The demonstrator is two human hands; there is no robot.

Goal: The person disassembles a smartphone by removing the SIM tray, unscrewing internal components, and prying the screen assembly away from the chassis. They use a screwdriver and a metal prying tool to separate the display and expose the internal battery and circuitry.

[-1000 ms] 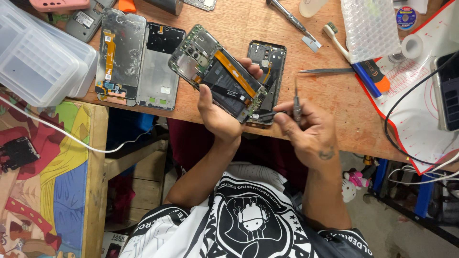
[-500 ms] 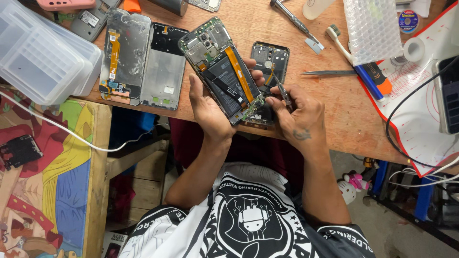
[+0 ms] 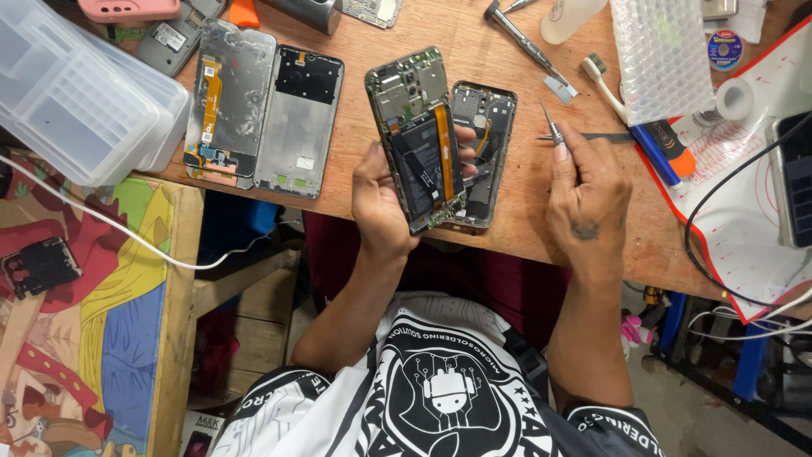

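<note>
Left hand: the left hand (image 3: 382, 199) is closed around an opened phone (image 3: 419, 140), gripping it from its 7 o'clock side; the phone's insides face up, with a dark battery and an orange ribbon cable along it.
Right hand: the right hand (image 3: 586, 190) is pinched shut on thin tweezers (image 3: 551, 129), whose tips point toward 12 o'clock, clear of the phone.
Phone position: raised just above the tabletop (image 3: 507, 216), tilted, its lower end at the near edge.
Hidden: the left fingers wrap behind the phone, only their tips showing at its 3 o'clock edge; the tweezers' lower half is buried in the right hand.
Partly covered: a dark back cover (image 3: 484, 148) lies under and just beside the phone at 3 o'clock, its left strip out of sight.
Hard to make out: the small parts at the phone's lower end are too fine to tell apart.
Further out, 9 o'clock: two bare phone frames (image 3: 264, 114) lie side by side, touching.
Further out, 10 o'clock: a clear plastic box (image 3: 80, 97), cut off by the picture's edge.
Further out, 1 o'clock: a screwdriver (image 3: 520, 38), a toothbrush (image 3: 605, 85) and a bubble-wrap sheet (image 3: 664, 55).
Surface: bare scuffed wood; a white mat (image 3: 744, 165) with a red edge at 3 o'clock, crossed by a black cable.
Room: a cartoon-printed panel (image 3: 93, 322) at 8 o'clock; floor clutter at 4 o'clock is dim.
</note>
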